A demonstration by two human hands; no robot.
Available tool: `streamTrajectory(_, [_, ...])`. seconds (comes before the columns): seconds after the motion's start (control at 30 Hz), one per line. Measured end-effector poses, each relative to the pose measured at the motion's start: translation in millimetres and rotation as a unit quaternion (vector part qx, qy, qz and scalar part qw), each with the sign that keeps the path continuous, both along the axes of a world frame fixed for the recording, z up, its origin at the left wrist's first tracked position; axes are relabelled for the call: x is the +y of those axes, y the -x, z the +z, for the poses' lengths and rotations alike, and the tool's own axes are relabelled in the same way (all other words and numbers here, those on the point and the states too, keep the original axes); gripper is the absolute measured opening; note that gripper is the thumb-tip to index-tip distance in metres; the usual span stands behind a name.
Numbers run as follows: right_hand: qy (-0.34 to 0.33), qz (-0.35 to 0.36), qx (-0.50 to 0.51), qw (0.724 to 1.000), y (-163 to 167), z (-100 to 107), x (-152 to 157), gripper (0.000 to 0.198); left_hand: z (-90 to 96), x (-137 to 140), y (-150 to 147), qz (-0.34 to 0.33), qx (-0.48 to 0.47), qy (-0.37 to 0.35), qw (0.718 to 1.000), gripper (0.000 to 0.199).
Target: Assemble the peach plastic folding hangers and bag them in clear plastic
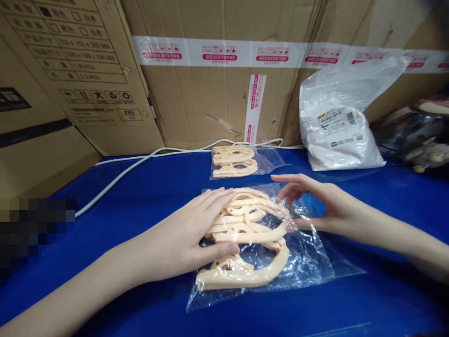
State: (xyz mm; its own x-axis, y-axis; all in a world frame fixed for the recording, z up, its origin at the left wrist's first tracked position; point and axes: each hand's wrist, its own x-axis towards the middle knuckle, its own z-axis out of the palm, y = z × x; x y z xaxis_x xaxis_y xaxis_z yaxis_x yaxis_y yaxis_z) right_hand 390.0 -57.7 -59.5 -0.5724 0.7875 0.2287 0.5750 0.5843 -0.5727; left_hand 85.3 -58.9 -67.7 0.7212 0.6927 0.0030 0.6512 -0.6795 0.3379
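Observation:
A clear plastic bag (308,262) lies flat on the blue tabletop in front of me. Inside it are several cream plastic folding hangers (259,234), stacked in folded form. My left hand (199,229) rests on the bag's left part, fingers stretched over the hangers and thumb apart. At the right side, my right hand (312,201) is open, with its thumb against the film near the hangers' curved ends. Its index finger is raised, and the other fingers curl beside the bag. Behind, a second clear bag (268,159) holds similar cream hangers (235,161).
Large cardboard boxes (196,107) stand along the back and left of the blue tabletop (140,309). A white cable (119,180) runs along the back edge. A white plastic package (342,126) stands back right, beside a dark bundle (414,131). A pixelated patch covers the left edge.

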Motion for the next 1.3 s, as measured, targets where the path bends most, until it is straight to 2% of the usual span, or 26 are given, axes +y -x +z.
streamTrajectory(0.17, [-0.009,0.001,0.026,1.000,12.6,-8.1,-1.8,0.066,-1.2,-0.7,0.3,-0.002,-0.015,-0.013,1.000,0.080])
streamTrajectory(0.27, [0.001,-0.016,0.012,1.000,5.1,-6.1,1.4,0.067,-0.8,-0.1,0.6,-0.010,-0.011,-0.015,1.000,0.080])
streamTrajectory(0.43, [-0.022,-0.129,-0.090,0.987,-23.9,-5.0,15.4,0.073,7.2,-2.6,-7.7,-0.029,-0.016,-0.017,0.999,0.077])
streamTrajectory(0.5, [-0.005,-0.150,-0.106,0.983,-28.9,-8.4,19.4,0.074,11.8,-5.6,-16.3,-0.051,-0.018,-0.016,0.998,0.073])
streamTrajectory(0.57, [0.040,-0.133,-0.071,0.988,-27.2,-12.3,20.9,0.071,14.8,-8.5,-26.8,-0.073,-0.016,-0.016,0.997,0.071])
streamTrajectory(0.7, [0.113,-0.099,0.064,0.987,-14.0,-14.0,19.2,0.063,12.4,-11.1,-47.4,-0.095,-0.018,-0.028,0.995,0.070])
streamTrajectory(0.93, [0.223,-0.121,0.237,0.938,-1.6,-2.9,12.6,0.060,2.1,-11.6,-65.1,-0.129,-0.059,-0.051,0.989,0.072])
streamTrajectory(1.03, [0.238,-0.088,0.280,0.926,-1.7,-6.6,11.8,0.057,2.3,-13.2,-64.1,-0.135,-0.072,-0.048,0.987,0.070])
streamTrajectory(1.1, [0.239,-0.061,0.280,0.928,-3.1,-10.4,12.9,0.059,2.6,-13.7,-62.2,-0.145,-0.087,-0.060,0.984,0.064])
streamTrajectory(1.3, [0.189,0.012,0.206,0.960,-5.6,-12.6,14.2,0.079,2.1,-11.7,-58.9,-0.192,-0.112,-0.109,0.969,0.054])
